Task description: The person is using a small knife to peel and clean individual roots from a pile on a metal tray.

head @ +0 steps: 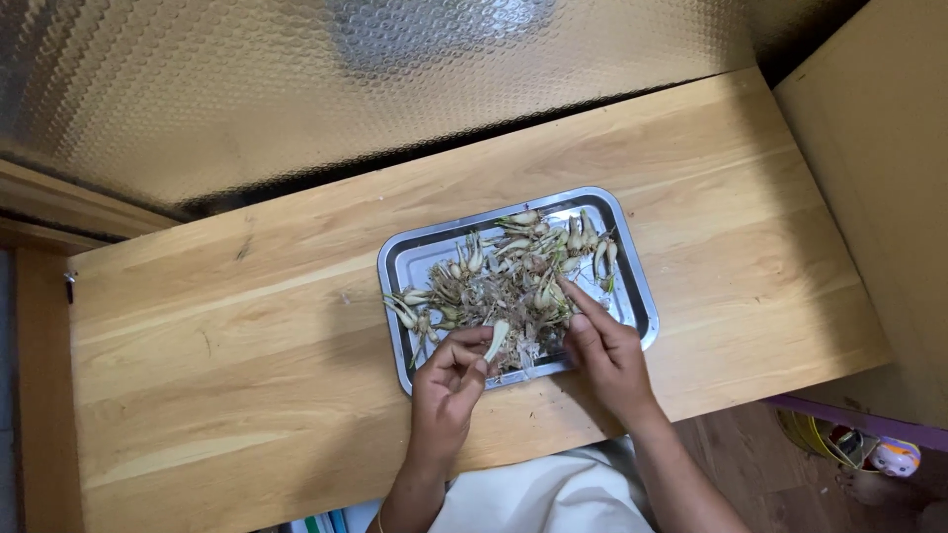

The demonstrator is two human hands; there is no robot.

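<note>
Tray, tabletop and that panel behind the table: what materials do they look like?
Tray: looks like polished metal, probably stainless steel; grey with mirror-like glare on its rim. Tabletop: light wood with visible grain and plank seams, smooth, likely varnished. Back panel: silvery, embossed with small dimples; foil or thin sheet metal, cannot tell which. The left hand holds a pale bulb over the tray.

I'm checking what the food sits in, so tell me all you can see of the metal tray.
The tray is a shiny, shallow metal rectangle with rounded corners and a raised rim. It lies flat and slightly askew on the wooden table, holding a heap of small pale bulbs with roots. Both hands reach over its near edge.
</note>
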